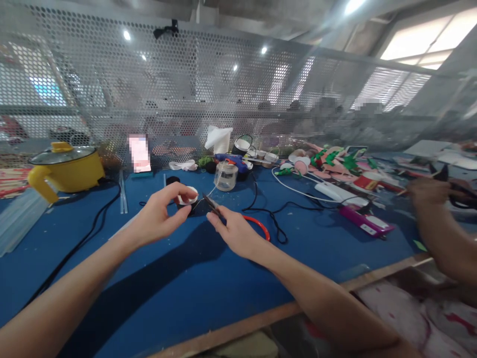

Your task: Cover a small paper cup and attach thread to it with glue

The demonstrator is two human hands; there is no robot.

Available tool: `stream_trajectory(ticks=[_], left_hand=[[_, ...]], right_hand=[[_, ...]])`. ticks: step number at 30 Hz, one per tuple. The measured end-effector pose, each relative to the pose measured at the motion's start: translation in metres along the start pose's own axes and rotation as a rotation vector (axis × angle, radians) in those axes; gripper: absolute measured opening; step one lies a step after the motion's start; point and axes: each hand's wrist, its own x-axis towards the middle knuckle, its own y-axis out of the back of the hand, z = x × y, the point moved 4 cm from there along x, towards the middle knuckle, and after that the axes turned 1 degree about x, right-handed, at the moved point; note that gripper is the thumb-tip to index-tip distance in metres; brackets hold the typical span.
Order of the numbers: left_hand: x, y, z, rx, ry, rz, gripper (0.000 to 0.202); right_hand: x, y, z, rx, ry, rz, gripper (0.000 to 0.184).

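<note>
My left hand (162, 211) is curled around a small round black-and-white piece (189, 195), with thumb and forefinger at its right edge. Its exact kind is partly hidden by my fingers. My right hand (234, 228) grips scissors with dark blades (210, 201) pointing at that piece. A red loop (264, 227), apparently their handle, shows behind the hand. A thin pale strand runs between the piece and a clear jar (225, 178) just beyond my hands. Something black (172, 180) lies behind my left fingers.
A yellow electric pot (70, 171) stands at left beside clear plastic sleeves (22, 219). A lit phone (139, 153) leans by the mesh partition (167, 74). Black cables, a white power strip (341, 194) and a purple glue gun-like box (365, 222) lie right. A co-worker's hand (428, 191) works there.
</note>
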Motion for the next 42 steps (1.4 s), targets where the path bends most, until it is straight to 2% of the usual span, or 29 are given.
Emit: stream_trajectory(ticks=[2,5,8,10,12,13,14,16,17,18,19,20,22,26,28,31,33,35,36,38,40,42], left_hand=[[-0.001,0.002,0.006,0.323,-0.240,0.031,0.020],[-0.005,-0.001,0.005,0.641,-0.399,0.147,0.009],[-0.009,-0.006,0.002,0.684,-0.465,0.211,0.006],[-0.010,-0.007,0.002,0.576,-0.420,0.244,0.006],[-0.008,-0.007,-0.001,0.331,-0.225,0.275,0.011],[-0.007,-0.008,-0.005,0.152,-0.069,0.291,0.014],[-0.007,-0.011,-0.012,-0.059,0.151,0.264,0.016],[-0.009,-0.025,-0.021,-0.518,0.529,0.124,0.019],[-0.011,-0.031,-0.022,-0.691,0.662,0.059,0.019],[-0.011,-0.035,-0.021,-0.808,0.738,0.002,0.019],[-0.011,-0.036,-0.020,-0.853,0.757,-0.036,0.019],[-0.010,-0.034,-0.018,-0.824,0.721,-0.050,0.020],[-0.006,-0.025,-0.013,-0.589,0.519,-0.046,0.017],[-0.003,-0.009,0.002,0.187,-0.066,0.075,0.024],[-0.006,-0.008,0.004,0.494,-0.282,0.175,0.013],[-0.010,-0.009,0.003,0.678,-0.467,0.256,0.004],[-0.011,-0.009,0.002,0.638,-0.483,0.257,0.005],[-0.010,-0.008,0.001,0.469,-0.368,0.270,0.008],[-0.008,-0.008,-0.001,0.326,-0.244,0.277,0.010],[-0.007,-0.012,-0.011,-0.078,0.122,0.266,0.015],[-0.010,-0.027,-0.020,-0.586,0.519,0.159,0.018],[-0.014,-0.040,-0.020,-0.954,0.769,0.066,0.017]], right_hand=[[0.000,0.000,0.000,-0.001,0.001,-0.010,0.027],[-0.001,-0.002,0.002,0.005,0.010,-0.035,0.029],[-0.002,-0.005,0.005,0.024,0.024,-0.051,0.033],[-0.002,-0.007,0.007,0.022,0.036,-0.044,0.035],[-0.002,-0.008,0.008,0.005,0.039,-0.018,0.035],[-0.002,-0.008,0.009,-0.005,0.038,-0.003,0.033],[-0.002,-0.009,0.009,-0.012,0.035,0.009,0.032],[-0.001,-0.009,0.009,-0.020,0.035,0.019,0.029],[-0.001,-0.009,0.008,-0.019,0.037,0.017,0.028],[-0.001,-0.008,0.008,-0.017,0.037,0.017,0.028],[-0.001,-0.007,0.007,-0.016,0.037,0.020,0.028],[-0.001,-0.006,0.006,-0.013,0.036,0.022,0.028],[-0.001,-0.004,0.004,-0.012,0.020,0.019,0.028],[0.000,-0.001,0.001,-0.012,-0.022,-0.002,0.026],[0.001,-0.001,0.001,-0.009,-0.025,-0.009,0.026],[0.000,-0.003,0.002,-0.008,-0.012,-0.020,0.028],[0.000,-0.005,0.004,-0.008,-0.005,-0.025,0.031],[-0.001,-0.006,0.006,-0.006,0.001,-0.020,0.032],[-0.001,-0.006,0.007,-0.006,0.004,-0.014,0.032],[-0.001,-0.007,0.007,-0.006,0.008,0.002,0.032],[-0.001,-0.006,0.007,-0.006,0.009,0.014,0.029],[-0.001,-0.006,0.006,-0.008,0.007,0.023,0.027]])
